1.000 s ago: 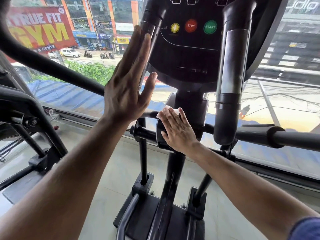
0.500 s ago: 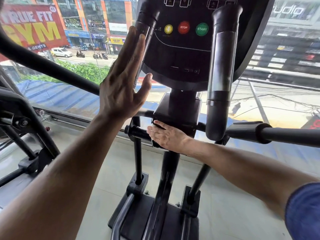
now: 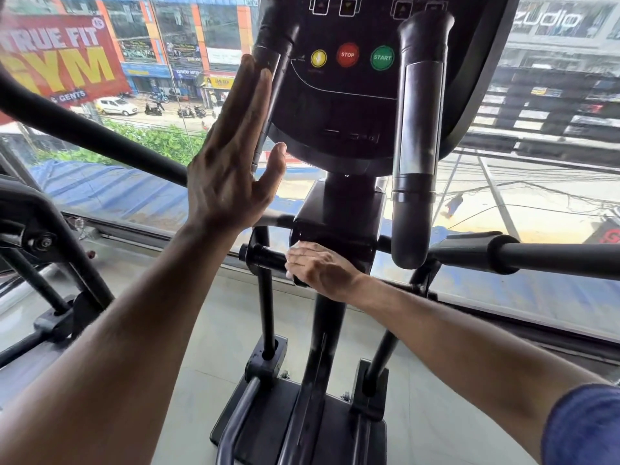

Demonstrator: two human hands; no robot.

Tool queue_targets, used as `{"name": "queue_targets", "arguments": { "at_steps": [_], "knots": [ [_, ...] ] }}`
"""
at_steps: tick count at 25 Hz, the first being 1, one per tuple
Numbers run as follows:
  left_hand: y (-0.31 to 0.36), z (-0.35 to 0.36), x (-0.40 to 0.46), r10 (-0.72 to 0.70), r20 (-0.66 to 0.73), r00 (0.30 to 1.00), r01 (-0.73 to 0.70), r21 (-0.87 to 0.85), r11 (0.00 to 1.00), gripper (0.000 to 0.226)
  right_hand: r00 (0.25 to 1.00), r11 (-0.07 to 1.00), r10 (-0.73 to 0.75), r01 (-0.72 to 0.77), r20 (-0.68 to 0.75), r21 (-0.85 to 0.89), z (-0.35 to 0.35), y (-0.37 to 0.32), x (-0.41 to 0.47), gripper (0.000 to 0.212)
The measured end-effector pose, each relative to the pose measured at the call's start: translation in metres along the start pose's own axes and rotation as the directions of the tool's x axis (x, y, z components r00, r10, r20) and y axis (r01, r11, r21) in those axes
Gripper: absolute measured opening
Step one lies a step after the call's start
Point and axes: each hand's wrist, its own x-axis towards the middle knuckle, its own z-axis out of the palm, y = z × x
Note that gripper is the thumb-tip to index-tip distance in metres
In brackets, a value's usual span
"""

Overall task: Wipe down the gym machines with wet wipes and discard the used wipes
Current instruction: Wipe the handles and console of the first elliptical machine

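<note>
Black machine [image 3: 339, 216] – two hands, three buttons [image 3: 347, 55]

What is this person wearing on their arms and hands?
Both hands, left hand and right hand, are bare, with no gloves, rings or watch visible. The forearms are uncovered too; a blue short fabric sleeve shows on the right arm.

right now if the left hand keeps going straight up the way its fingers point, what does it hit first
Probably the black foam top of the left handlebar beside the console; the left hand already lies flat against that bar, though depth is unclear.
</note>
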Motion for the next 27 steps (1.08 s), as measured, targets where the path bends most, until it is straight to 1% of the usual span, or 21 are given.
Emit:
{"name": "queue_targets", "arguments": {
  "at_steps": [1, 2, 3, 4, 5, 6, 7, 8, 9, 10, 11, 13, 15, 17, 18, 20, 21, 22, 24, 26, 27],
  "knots": [
    [0.0, 0.0, 0.001, -0.002, 0.003, 1.0, 0.002, 0.001, 1.0, 0.06, 0.979, 0.966, 0.196, -0.183, -0.056, 0.181, -0.005, -0.012, -0.002, 0.026],
    [0.0, 0.0, 0.001, -0.007, 0.002, 1.0, 0.007, 0.005, 1.0, 0.06, 0.891, 0.841, 0.448, -0.388, -0.082, 0.378, -0.006, -0.026, -0.006, 0.028],
    [-0.001, -0.001, 0.001, -0.013, -0.004, 1.0, 0.013, 0.014, 1.0, 0.059, 0.695, 0.597, 0.716, -0.562, -0.066, 0.572, -0.004, -0.04, -0.008, 0.029],
    [-0.002, -0.001, 0.0, -0.014, -0.013, 1.0, 0.014, 0.022, 1.0, 0.059, 0.414, 0.269, 0.91, -0.614, 0.012, 0.742, -0.003, -0.051, -0.007, 0.028],
    [-0.002, -0.001, 0.0, -0.009, -0.017, 1.0, 0.01, 0.025, 1.0, 0.059, 0.117, -0.081, 0.979, -0.52, 0.164, 0.851, -0.003, -0.06, -0.001, 0.025],
    [-0.001, 0.0, -0.001, -0.005, -0.013, 1.0, 0.005, 0.023, 1.0, 0.059, -0.089, -0.377, 0.926, -0.3, 0.368, 0.876, -0.003, -0.062, 0.007, 0.021],
    [0.0, 0.0, -0.001, -0.006, -0.005, 1.0, 0.006, 0.018, 1.0, 0.059, -0.172, -0.549, 0.83, -0.084, 0.531, 0.831, -0.002, -0.058, 0.017, 0.017],
    [0.0, 0.0, 0.0, -0.012, -0.002, 1.0, 0.012, 0.015, 1.0, 0.059, -0.175, -0.633, 0.754, 0.063, 0.633, 0.772, -0.005, -0.054, 0.028, 0.014],
    [0.0, 0.0, -0.001, -0.022, -0.002, 1.0, 0.022, 0.012, 1.0, 0.06, -0.179, -0.665, 0.717, 0.111, 0.674, 0.738, -0.006, -0.05, 0.037, 0.015],
    [0.0, 0.001, -0.001, -0.026, -0.001, 1.0, 0.026, 0.009, 1.0, 0.06, -0.191, -0.67, 0.715, 0.087, 0.673, 0.737, -0.006, -0.048, 0.043, 0.015],
    [0.0, 0.001, -0.001, -0.026, 0.001, 1.0, 0.026, 0.005, 1.0, 0.06, -0.209, -0.663, 0.732, -0.002, 0.648, 0.748, -0.005, -0.049, 0.046, 0.012],
    [-0.001, 0.001, -0.001, -0.02, 0.005, 1.0, 0.02, -0.002, 1.0, 0.061, -0.194, -0.648, 0.759, -0.143, 0.621, 0.748, -0.002, -0.054, 0.051, 0.015],
    [-0.001, 0.002, -0.001, -0.029, 0.005, 1.0, 0.029, -0.001, 1.0, 0.063, -0.205, -0.654, 0.754, -0.152, 0.623, 0.741, -0.003, -0.054, 0.05, 0.016],
    [0.0, 0.002, -0.001, -0.036, 0.001, 0.999, 0.036, 0.014, 0.999, 0.063, -0.194, -0.695, 0.708, -0.025, 0.679, 0.718, -0.012, -0.043, 0.047, 0.014],
    [-0.001, 0.002, -0.001, -0.035, 0.002, 0.999, 0.035, 0.022, 0.999, 0.063, -0.18, -0.705, 0.686, 0.074, 0.705, 0.705, -0.018, -0.036, 0.045, 0.019],
    [0.0, 0.002, 0.0, -0.031, 0.001, 1.0, 0.031, 0.035, 0.999, 0.063, -0.176, -0.69, 0.652, 0.264, 0.737, 0.674, -0.035, -0.031, 0.036, 0.017],
    [-0.001, 0.002, 0.0, -0.027, -0.002, 1.0, 0.027, 0.042, 0.999, 0.062, -0.173, -0.671, 0.642, 0.345, 0.747, 0.657, -0.039, -0.033, 0.031, 0.007],
    [-0.001, 0.003, -0.001, -0.021, -0.004, 1.0, 0.021, 0.046, 0.999, 0.061, -0.169, -0.633, 0.649, 0.42, 0.742, 0.65, -0.042, -0.039, 0.026, 0.006],
    [-0.002, 0.005, -0.002, 0.002, -0.018, 1.0, -0.001, 0.043, 0.999, 0.06, -0.129, -0.555, 0.683, 0.548, 0.719, 0.626, -0.04, -0.05, 0.018, 0.015],
    [-0.002, 0.005, -0.001, 0.029, -0.034, 0.999, -0.027, 0.036, 0.999, 0.059, -0.107, -0.523, 0.693, 0.605, 0.713, 0.6, -0.039, -0.052, 0.02, 0.012],
    [-0.003, 0.005, 0.0, 0.038, -0.037, 0.999, -0.037, 0.032, 0.999, 0.058, -0.117, -0.512, 0.68, 0.632, 0.724, 0.582, -0.037, -0.048, 0.024, 0.012]
  ]
}}
